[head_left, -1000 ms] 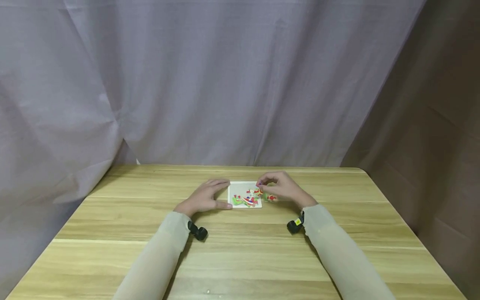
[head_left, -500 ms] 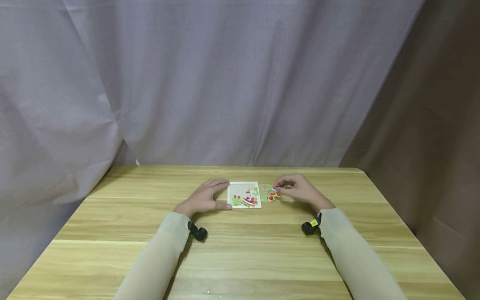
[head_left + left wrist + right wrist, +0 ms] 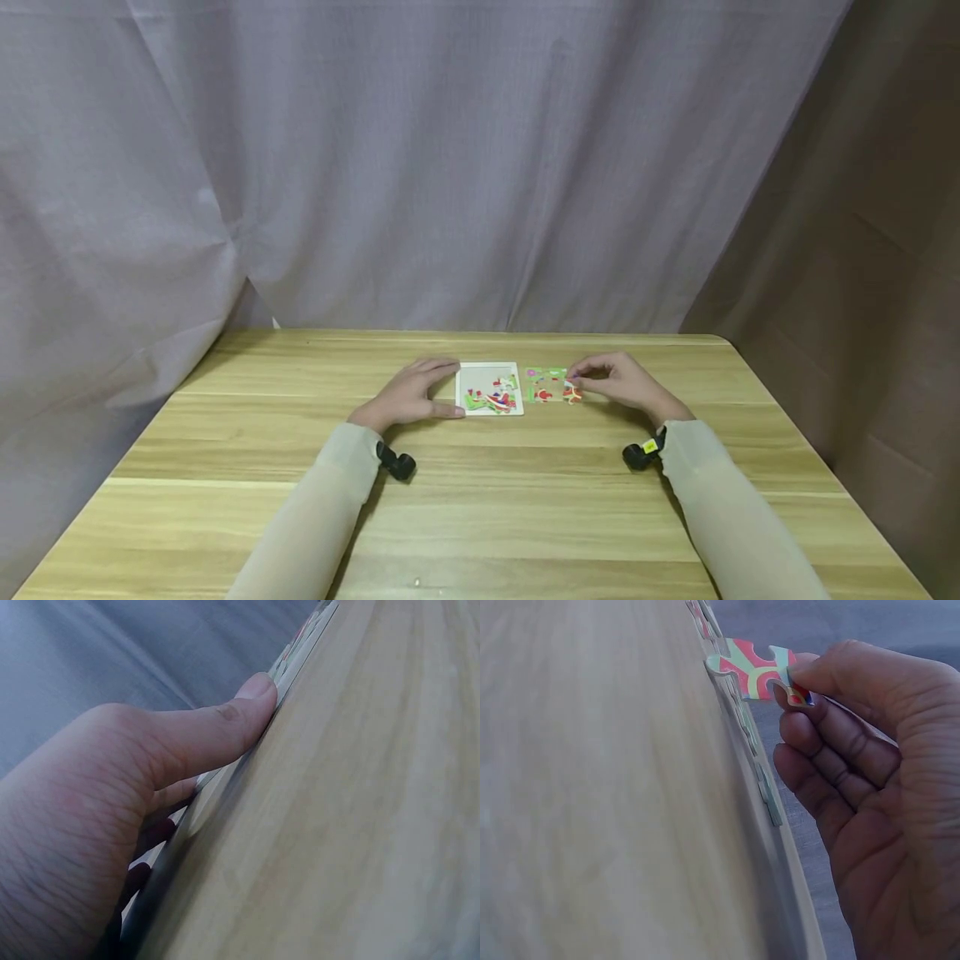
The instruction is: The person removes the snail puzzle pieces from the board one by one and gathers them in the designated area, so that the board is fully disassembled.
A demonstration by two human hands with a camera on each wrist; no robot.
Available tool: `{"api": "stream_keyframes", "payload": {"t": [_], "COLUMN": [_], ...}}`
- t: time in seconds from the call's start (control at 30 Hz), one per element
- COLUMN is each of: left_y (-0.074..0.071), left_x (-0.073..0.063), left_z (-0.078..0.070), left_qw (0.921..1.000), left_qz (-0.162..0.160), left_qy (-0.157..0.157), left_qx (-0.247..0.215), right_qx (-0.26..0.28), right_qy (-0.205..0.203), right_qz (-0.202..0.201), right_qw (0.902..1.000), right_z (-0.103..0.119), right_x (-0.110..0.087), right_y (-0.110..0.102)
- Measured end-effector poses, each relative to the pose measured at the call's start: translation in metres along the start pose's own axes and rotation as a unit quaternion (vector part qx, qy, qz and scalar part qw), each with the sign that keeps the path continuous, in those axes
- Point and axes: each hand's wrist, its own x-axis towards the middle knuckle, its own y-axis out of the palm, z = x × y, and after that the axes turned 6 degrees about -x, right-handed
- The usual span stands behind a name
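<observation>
In the head view my left hand (image 3: pixel 408 393) lies at the left side of a white puzzle tray (image 3: pixel 472 377), fingers at its far corner and thumb at its near corner. Inside the tray a loose heap of colourful jigsaw pieces (image 3: pixel 491 403) covers the near and right part. My right hand (image 3: pixel 618 385) pinches one jigsaw piece (image 3: pixel 751 671) between thumb and index finger; the right wrist view shows it red, pale green and yellow, held tilted. Just left of that hand, several pieces (image 3: pixel 542 397) lie flat on the table, arranged with a gap in their middle.
The wooden table (image 3: pixel 480 500) reaches back to a grey curtain (image 3: pixel 450 167). A darker curtain (image 3: pixel 862 250) hangs along the right side. Each wrist carries a small black camera, such as the right one (image 3: pixel 640 455).
My right hand has moved right with the piece, from above the tray's right edge to the right side of the laid-out pieces, uncovering them. The left hand and tray have stayed still.
</observation>
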Motion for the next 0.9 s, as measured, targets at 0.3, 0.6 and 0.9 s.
{"api": "stream_keyframes", "payload": {"t": [0.3,0.6,0.9], "left_y": [-0.001,-0.0006,-0.0002], "left_x": [0.0007,-0.0006,-0.001], "left_z": [0.0,0.0008,-0.0007], "left_qw": [1.0,1.0,1.0], "left_qz": [0.0,0.001,0.0], "left_qy": [0.008,0.003,0.004], "left_qx": [0.003,0.002,-0.001], "right_qx": [-0.016,-0.084,-0.129], "right_qy": [-0.007,-0.026,-0.058], "right_qz": [0.012,0.014,0.005], "right_qw": [0.9998,0.996,0.9899], "right_z": [0.0046,0.0086,0.0086], "right_x": [0.002,0.006,0.0067], "right_y": [0.0021,0.0073,0.0086]}}
